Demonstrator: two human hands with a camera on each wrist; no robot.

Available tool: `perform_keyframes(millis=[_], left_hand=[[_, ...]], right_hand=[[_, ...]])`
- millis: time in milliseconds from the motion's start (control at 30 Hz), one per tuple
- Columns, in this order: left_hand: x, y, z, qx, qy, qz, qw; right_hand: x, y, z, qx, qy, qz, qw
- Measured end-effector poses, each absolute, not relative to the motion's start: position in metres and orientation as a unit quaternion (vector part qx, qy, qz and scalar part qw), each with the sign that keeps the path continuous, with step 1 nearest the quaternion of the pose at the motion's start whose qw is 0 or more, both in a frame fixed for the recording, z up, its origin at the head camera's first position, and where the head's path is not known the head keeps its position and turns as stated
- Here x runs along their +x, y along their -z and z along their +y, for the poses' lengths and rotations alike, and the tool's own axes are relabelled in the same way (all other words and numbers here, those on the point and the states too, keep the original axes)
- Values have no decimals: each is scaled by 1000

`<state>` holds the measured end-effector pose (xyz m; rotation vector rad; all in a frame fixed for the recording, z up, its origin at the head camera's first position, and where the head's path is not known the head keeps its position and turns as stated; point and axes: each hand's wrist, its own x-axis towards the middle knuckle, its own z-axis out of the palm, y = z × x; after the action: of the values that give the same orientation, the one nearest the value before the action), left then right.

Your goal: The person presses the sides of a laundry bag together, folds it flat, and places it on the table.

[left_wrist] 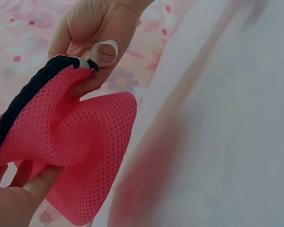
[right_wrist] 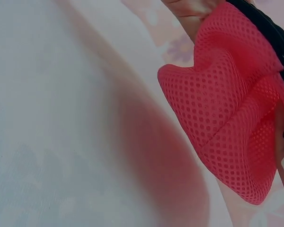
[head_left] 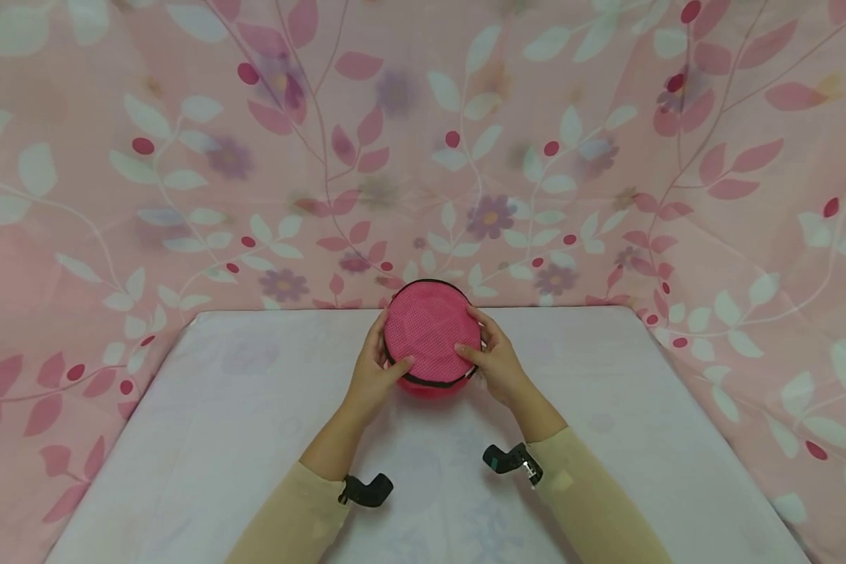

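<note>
Both hands hold a round pink mesh pouch (head_left: 432, 333) edged with a black zipper (left_wrist: 26, 101), raised above the far part of the table. My left hand (head_left: 375, 368) grips its left side, thumb on the upper face and fingers behind. On the opposite side my right hand (head_left: 499, 362) grips the rim in the same way. The pouch's soft mesh side (right_wrist: 217, 104) sags and folds inward below the zipper in the wrist views. A white loop (left_wrist: 106, 52) hangs at the zipper end near the right hand. Whatever is inside cannot be seen.
A table (head_left: 275, 423) with a pale cloth lies under the hands. Pink leaf-patterned fabric (head_left: 423, 157) rises behind it and along both sides. Small black cameras sit on the left wrist (head_left: 369, 490) and the right wrist (head_left: 511, 460).
</note>
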<state>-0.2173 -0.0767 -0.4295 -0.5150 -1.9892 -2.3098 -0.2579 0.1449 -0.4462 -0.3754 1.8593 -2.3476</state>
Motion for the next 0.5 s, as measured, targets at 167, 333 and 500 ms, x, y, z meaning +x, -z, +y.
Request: perform_keyframes(millis=[167,333,500], left_hand=[[-218,434,-79,-170,756,-631,19],[-218,437,-81,-181,760,-624,23],[-216,438,-82,-200,751,-629,24]], right_hand=[[-258,445,147,-147,775,609,83],[-256,444,149,-161,777,597,120],[-253,443,148,-167,776,593,133]])
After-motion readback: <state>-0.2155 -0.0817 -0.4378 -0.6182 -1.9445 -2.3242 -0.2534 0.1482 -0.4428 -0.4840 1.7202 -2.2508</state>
